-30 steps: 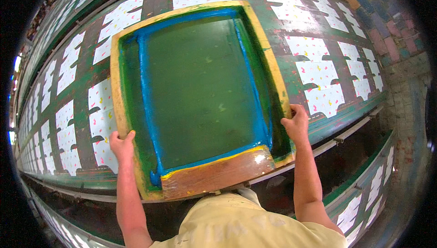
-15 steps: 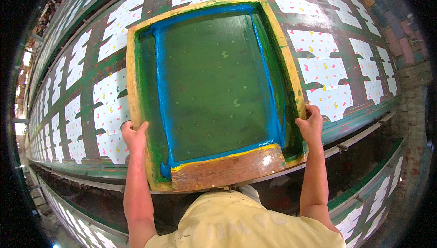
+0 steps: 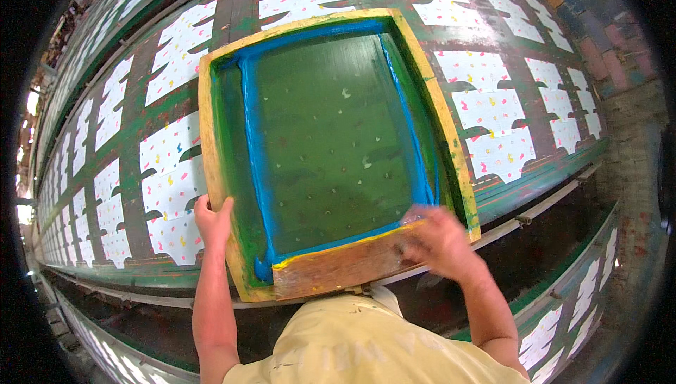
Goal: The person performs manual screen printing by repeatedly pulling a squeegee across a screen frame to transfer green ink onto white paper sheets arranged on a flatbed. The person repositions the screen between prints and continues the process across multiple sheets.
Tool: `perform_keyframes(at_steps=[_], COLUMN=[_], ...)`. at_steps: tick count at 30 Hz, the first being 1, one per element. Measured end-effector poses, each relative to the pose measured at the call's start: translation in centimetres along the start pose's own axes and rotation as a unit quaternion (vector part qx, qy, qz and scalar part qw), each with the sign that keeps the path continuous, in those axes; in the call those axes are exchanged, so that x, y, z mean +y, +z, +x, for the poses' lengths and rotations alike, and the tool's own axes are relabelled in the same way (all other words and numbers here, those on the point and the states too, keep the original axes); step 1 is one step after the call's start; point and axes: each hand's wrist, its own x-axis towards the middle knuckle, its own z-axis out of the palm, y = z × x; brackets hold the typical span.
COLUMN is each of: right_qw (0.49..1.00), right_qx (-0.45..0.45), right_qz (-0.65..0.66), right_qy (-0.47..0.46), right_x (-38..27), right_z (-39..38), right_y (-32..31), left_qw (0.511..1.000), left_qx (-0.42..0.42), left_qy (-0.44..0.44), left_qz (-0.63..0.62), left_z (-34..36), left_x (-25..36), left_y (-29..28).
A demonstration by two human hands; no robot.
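Clearance: over the green mesh (image 3: 324,130), ahead of the fingers of the right hand (image 3: 445,244). Limits: raised frame (image 3: 448,127) left, right and beyond; wooden board (image 3: 338,269) at those fingers. Passage: over flat white pieces (image 3: 171,194), left of the left hand (image 3: 214,220) fingers.

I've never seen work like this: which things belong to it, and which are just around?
Seemingly in the job:
left hand gripping the wooden frame
right hand at the wooden board
green screen, blue paste
spotted white pieces

Seemingly just around:
metal rail
coloured bricks
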Motion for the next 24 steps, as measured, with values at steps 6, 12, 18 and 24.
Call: perform_keyframes(at_steps=[6, 12, 18, 24], right_qw=[0.977, 0.979, 0.976, 0.977], right_qx=[-0.127, -0.057, -0.116, -0.098], right_qz=[-0.139, -0.151, -0.173, -0.184], right_qy=[-0.104, -0.122, -0.064, -0.039], right_x=[-7.6, -11.2, -12.5, -13.5], right_z=[-0.2, 2.6, 5.6, 2.8], right_y=[4.4, 6.9, 7.1, 8.0], left_qw=[0.987, 0.978, 0.973, 0.991], left_qx=[-0.020, -0.059, -0.089, -0.034], left_qy=[0.116, 0.058, 0.005, 0.057], left_qz=[-0.108, -0.190, -0.214, -0.119], left_z=[0.3, 0.6, 0.6, 0.4], left_x=[-2.3, -2.9, -2.2, -2.3], left_y=[-0.2, -0.4, -0.9, -0.6])
